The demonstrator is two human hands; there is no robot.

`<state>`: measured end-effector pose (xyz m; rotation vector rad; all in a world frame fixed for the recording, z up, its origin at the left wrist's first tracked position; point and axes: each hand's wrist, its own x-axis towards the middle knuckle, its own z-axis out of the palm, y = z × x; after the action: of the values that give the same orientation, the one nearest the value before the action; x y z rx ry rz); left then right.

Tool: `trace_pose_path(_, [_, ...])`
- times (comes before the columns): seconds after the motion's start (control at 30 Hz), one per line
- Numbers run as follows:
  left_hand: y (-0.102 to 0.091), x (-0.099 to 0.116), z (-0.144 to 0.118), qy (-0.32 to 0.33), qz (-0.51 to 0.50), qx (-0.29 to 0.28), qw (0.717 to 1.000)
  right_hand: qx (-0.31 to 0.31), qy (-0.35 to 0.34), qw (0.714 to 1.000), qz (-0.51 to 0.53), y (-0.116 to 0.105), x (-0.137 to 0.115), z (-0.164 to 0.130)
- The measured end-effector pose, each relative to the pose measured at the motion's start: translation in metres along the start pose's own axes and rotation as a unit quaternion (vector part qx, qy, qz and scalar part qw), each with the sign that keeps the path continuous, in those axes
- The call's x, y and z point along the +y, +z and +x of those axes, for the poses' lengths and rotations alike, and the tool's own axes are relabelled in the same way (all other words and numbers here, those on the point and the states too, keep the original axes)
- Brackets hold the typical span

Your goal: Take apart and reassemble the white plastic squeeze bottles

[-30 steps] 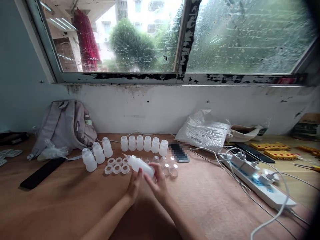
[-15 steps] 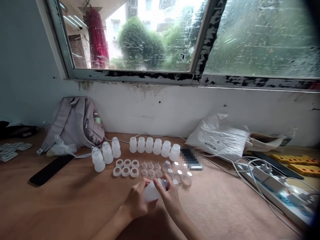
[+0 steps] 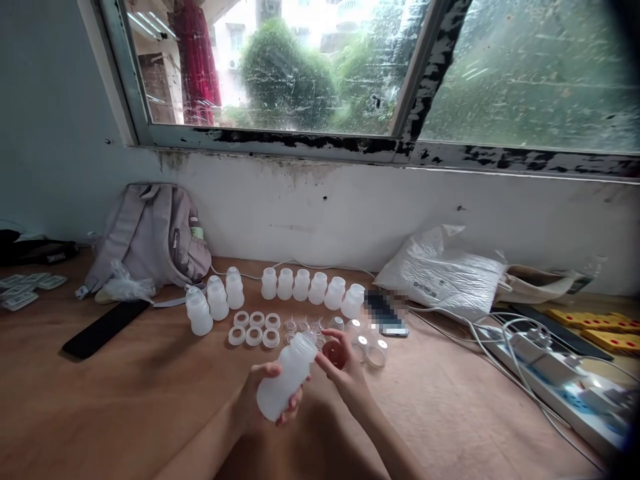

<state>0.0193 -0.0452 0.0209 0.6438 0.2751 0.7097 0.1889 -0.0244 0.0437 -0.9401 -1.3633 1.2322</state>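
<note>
My left hand [image 3: 254, 393] is wrapped round the body of a frosted baby bottle [image 3: 284, 385], which tilts with its top up to the right. Close beside that top is my right hand [image 3: 347, 372], thumb and index finger apart, with nothing visible between them. Behind the bottle lie several white collar rings [image 3: 255, 335], then small clear nipples [image 3: 290, 325], partly covered by the bottle top. Clear dome caps [image 3: 377, 353] stand at the right, some hidden by my right hand.
Several open bottles [image 3: 301, 285] stand in a row at the back; three capped bottles [image 3: 218, 297] are left of them. A phone [image 3: 385, 313], a silver bag [image 3: 440, 273] and a power strip [image 3: 565, 393] with cables lie right. A backpack [image 3: 150, 233] and black slab [image 3: 105, 330] are left.
My left hand has turned the bottle more upright and moved it slightly left. My right hand has come off the bottle's top, its fingers spreading apart. The camera view has shifted slightly.
</note>
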Motion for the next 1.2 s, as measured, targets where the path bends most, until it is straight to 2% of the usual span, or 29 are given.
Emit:
trace_pose_path(0.1, [0.001, 0.007, -0.002, 0.013, 0.054, 0.027, 0.998, 0.032, -0.002, 0.999, 0.022, -0.004, 0.004, 0.004])
trace_pose_path(0.2, [0.004, 0.009, 0.000, -0.022, 0.119, 0.063, 0.991, 0.040, -0.014, 0.997, 0.070, -0.006, 0.006, 0.003])
trace_pose_path(0.3, [0.004, 0.008, 0.002, -0.057, 0.154, 0.066, 0.984, 0.054, -0.011, 0.996, 0.076, -0.007, 0.006, 0.002])
trace_pose_path(0.47, [-0.003, 0.010, 0.002, -0.085, 0.139, 0.067, 0.984, 0.034, 0.007, 0.996, 0.086, -0.013, 0.004, 0.006])
trace_pose_path(0.57, [-0.005, 0.012, 0.002, -0.100, 0.105, 0.077, 0.986, 0.057, -0.010, 0.995, 0.084, -0.018, 0.003, 0.009])
trace_pose_path(0.63, [-0.003, 0.014, 0.003, -0.076, 0.088, 0.087, 0.989, 0.090, -0.032, 0.994, 0.060, -0.021, 0.004, 0.010])
trace_pose_path(0.73, [-0.001, 0.017, 0.004, 0.022, 0.107, 0.127, 0.986, 0.118, -0.059, 0.991, 0.007, -0.022, 0.005, 0.010])
trace_pose_path(0.8, [-0.004, 0.019, 0.006, 0.104, 0.176, 0.172, 0.964, 0.108, -0.065, 0.992, -0.020, -0.020, 0.006, 0.009])
trace_pose_path(0.83, [-0.009, 0.021, 0.007, 0.144, 0.229, 0.198, 0.942, 0.099, -0.066, 0.992, -0.031, -0.018, 0.007, 0.008])
trace_pose_path(0.93, [-0.027, 0.024, 0.011, 0.229, 0.388, 0.269, 0.851, 0.073, -0.068, 0.993, -0.065, -0.011, 0.009, 0.005])
trace_pose_path(1.0, [-0.037, 0.025, 0.012, 0.235, 0.452, 0.294, 0.809, 0.063, -0.067, 0.991, -0.094, -0.007, 0.011, 0.003])
trace_pose_path(1.07, [-0.040, 0.025, 0.011, 0.217, 0.502, 0.305, 0.779, 0.059, -0.067, 0.988, -0.129, -0.005, 0.012, 0.002])
trace_pose_path(1.2, [-0.029, 0.023, 0.005, 0.206, 0.594, 0.297, 0.719, 0.059, -0.085, 0.976, -0.193, -0.005, 0.015, 0.002])
